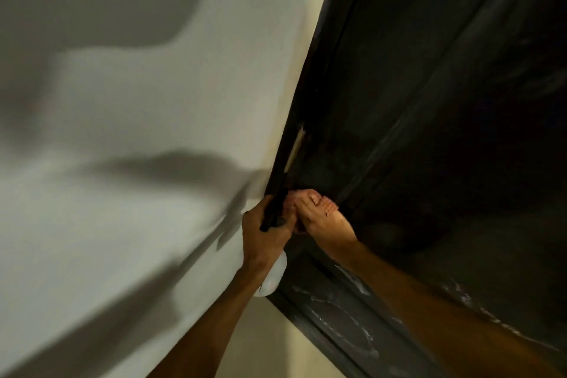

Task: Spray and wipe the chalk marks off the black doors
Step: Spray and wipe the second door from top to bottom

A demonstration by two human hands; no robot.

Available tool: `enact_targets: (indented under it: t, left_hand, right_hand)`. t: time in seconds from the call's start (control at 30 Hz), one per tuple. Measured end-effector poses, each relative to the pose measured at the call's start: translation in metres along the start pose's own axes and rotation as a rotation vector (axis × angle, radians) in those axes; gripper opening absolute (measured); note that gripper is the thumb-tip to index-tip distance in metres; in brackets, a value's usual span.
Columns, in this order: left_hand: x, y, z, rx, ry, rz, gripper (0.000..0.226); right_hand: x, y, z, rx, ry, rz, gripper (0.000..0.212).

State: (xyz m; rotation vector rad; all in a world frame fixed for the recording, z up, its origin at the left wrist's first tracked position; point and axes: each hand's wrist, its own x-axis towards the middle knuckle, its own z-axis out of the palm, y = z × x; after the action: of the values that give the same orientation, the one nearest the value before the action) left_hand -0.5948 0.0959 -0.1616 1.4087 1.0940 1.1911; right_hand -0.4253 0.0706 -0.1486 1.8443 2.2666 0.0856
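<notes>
Fingers of the left hand (264, 239) wrap tight round the dark top of a white spray bottle (274, 278), whose rounded body shows just under the wrist, at 6 o'clock from the middle of the frame. Motion blur and the dark door frame (313, 77) behind make the bottle's nozzle hard to tell apart. Just beside it, toward 3 o'clock, the right hand (322, 221) has its fingers bunched on a pink checked cloth (328, 207), pressed against the black door (445, 101) where it meets the frame; the two hands touch or nearly touch. The door fills the picture from 12 o'clock round to 5 o'clock. White chalk marks (343, 319), loops and smears, lie on its surface at 5 o'clock, under the right forearm. A pale notch (296, 147) shows in the frame at 12 o'clock from the hands. A white wall (153, 101) takes up the side from 7 o'clock to 11 o'clock, crossed by soft grey shadows (184, 169).
</notes>
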Motion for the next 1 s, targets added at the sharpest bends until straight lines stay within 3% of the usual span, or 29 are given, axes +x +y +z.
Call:
enact_targets:
  t: [0.13,0.2,0.27,0.37,0.43,0.53,0.6,0.67,0.73,0.83,0.93,1.0]
  left_hand:
    - [0.008,-0.003,-0.004,0.022,0.019,0.057,0.013]
    - [0.009,-0.011,-0.005,0.01,0.004,0.047,0.011]
    - [0.008,-0.018,-0.009,0.004,0.006,0.03,0.014]
    - [0.008,-0.022,-0.012,0.025,0.007,0.029,0.02]
    - [0.006,-0.014,-0.012,0.01,-0.034,0.044,0.008]
    - [0.004,0.0,-0.008,-0.013,-0.056,0.063,0.024]
    - [0.004,0.007,-0.002,-0.033,-0.043,0.042,0.019]
    - [0.001,0.014,0.005,-0.076,-0.049,0.02,0.009]
    - [-0.005,0.025,0.008,-0.064,-0.076,0.037,0.016]
    - [-0.011,0.038,0.011,-0.01,-0.088,0.099,0.02]
    - [-0.018,0.049,0.012,-0.028,-0.083,0.09,0.015]
    - [-0.025,0.054,0.015,-0.015,-0.083,0.077,0.019]
  right_hand:
    - [0.033,0.005,-0.002,-0.145,0.263,0.033,0.063]
    - [0.034,0.002,0.004,-0.063,0.277,0.037,0.069]
    - [0.015,-0.006,0.026,0.132,0.132,0.032,0.063]
    - [-0.001,-0.007,0.053,0.202,-0.009,0.028,0.051]
    - [0.001,0.004,0.03,0.032,0.136,0.079,0.058]
    - [-0.011,0.024,-0.043,-0.274,0.411,0.213,0.095]
    - [-0.023,0.038,-0.06,-0.38,0.52,0.356,0.103]
    - [-0.03,0.029,-0.048,-0.477,0.336,0.369,0.104]
    - [-0.032,0.011,-0.019,-0.464,0.086,0.259,0.107]
    - [-0.04,0.005,-0.028,-0.432,-0.086,0.188,0.081]
    - [-0.042,0.019,-0.07,-0.444,0.24,0.306,0.089]
    - [-0.049,0.034,-0.085,-0.43,0.468,0.432,0.074]
